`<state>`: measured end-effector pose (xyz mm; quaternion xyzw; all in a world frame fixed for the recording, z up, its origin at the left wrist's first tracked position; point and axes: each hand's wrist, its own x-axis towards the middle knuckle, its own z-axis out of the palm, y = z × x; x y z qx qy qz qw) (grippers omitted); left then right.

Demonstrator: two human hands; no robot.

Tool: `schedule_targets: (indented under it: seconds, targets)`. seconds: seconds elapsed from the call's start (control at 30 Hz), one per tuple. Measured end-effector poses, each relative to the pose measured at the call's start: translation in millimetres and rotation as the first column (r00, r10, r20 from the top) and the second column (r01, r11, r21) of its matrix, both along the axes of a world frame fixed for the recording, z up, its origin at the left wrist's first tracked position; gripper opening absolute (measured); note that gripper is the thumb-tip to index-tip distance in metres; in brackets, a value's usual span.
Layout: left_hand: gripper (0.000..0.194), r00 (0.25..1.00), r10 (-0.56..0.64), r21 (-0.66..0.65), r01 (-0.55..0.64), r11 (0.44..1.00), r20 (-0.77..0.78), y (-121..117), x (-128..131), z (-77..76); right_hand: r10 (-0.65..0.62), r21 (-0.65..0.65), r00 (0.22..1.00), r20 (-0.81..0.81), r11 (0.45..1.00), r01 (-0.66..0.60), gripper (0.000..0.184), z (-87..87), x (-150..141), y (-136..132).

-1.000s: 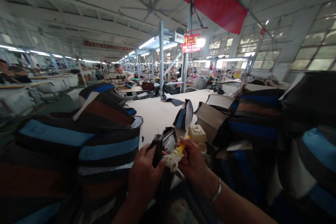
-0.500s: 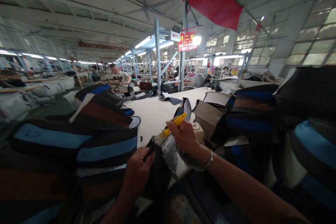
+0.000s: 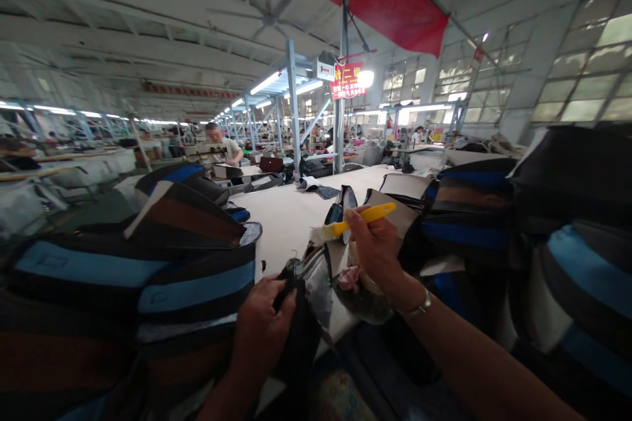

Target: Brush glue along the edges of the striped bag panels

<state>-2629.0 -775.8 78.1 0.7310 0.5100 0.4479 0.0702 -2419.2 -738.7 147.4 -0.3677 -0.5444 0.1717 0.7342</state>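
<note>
While rows of lit workstations recede behind my pale table (image 3: 284,210), I hold a yellow-handled brush (image 3: 340,229) in my right hand (image 3: 378,250), in front of me and just above a dark sewn piece (image 3: 299,332) gripped in my left hand (image 3: 264,316). The brush is bright and smooth along the handle, its short bristles whitish and clumped, pointing left, its far end jutting right past my knuckles. The black piece is limp and uneven at its upper edge, with a crinkled silvery-grey lining (image 3: 320,289) opening on its right side. Whether the bristles meet that edge I cannot tell, and the lower part of the piece sinks into shadow near my lap. My right hand and wrist cover much of what stands behind them; a crumpled pinkish item (image 3: 349,278) beside them is hard to identify. Both forearms run out of view at the bottom. My right fingers are closed around the handle, wrist raised, a metal bracelet (image 3: 422,304) on it, the forearm slanting in from the lower right. My left hand sits lower, thumb and fingers pinching the black fabric, some fingertips hidden by it.
</note>
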Motion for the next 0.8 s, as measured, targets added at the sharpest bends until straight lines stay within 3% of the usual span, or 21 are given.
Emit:
schedule_targets:
  seconds: [0.1,0.27,0.37,0.43,0.5,0.57,0.7,0.8]
  targets:
    - [0.027,0.997,-0.072,0.123,0.074,0.990,-0.023,-3,-5,19.3,0.077,0.030,0.957,-0.278,0.997,-0.072,0.026,12.5,28,-10]
    - [0.032,0.993,-0.115,0.053,0.115,0.992,0.013,3,-31,70.2,0.199,0.066,0.787,-0.584,0.978,-0.198,0.022,29.2,96,-25]
    - [0.035,0.976,-0.216,0.055,0.216,0.975,-0.014,24,-27,93.5,0.268,0.022,0.650,-0.711,0.932,-0.361,0.028,19.6,135,-25]
    - [0.036,0.951,-0.301,0.054,0.305,0.951,-0.069,49,-15,98.2,0.301,0.008,0.545,-0.783,0.880,-0.475,0.033,0.4,149,-21]
    - [0.034,0.924,-0.376,0.021,0.378,0.926,-0.070,79,0,90.4,0.307,-0.013,0.442,-0.843,0.809,-0.588,0.033,-27.7,148,-16]
    - [0.029,0.923,-0.384,-0.035,0.383,0.923,-0.003,112,12,70.0,0.290,-0.035,0.349,-0.891,0.723,-0.690,0.031,-61.1,133,-10]
    - [0.028,0.973,-0.157,-0.166,0.185,0.969,0.170,157,24,13.2,0.281,-0.025,0.228,-0.932,0.579,-0.815,0.030,-120.7,84,3]
    - [0.042,0.957,-0.004,-0.259,0.083,0.962,0.291,156,25,-17.0,0.286,0.004,0.174,-0.942,0.527,-0.850,0.030,-141.9,53,12]
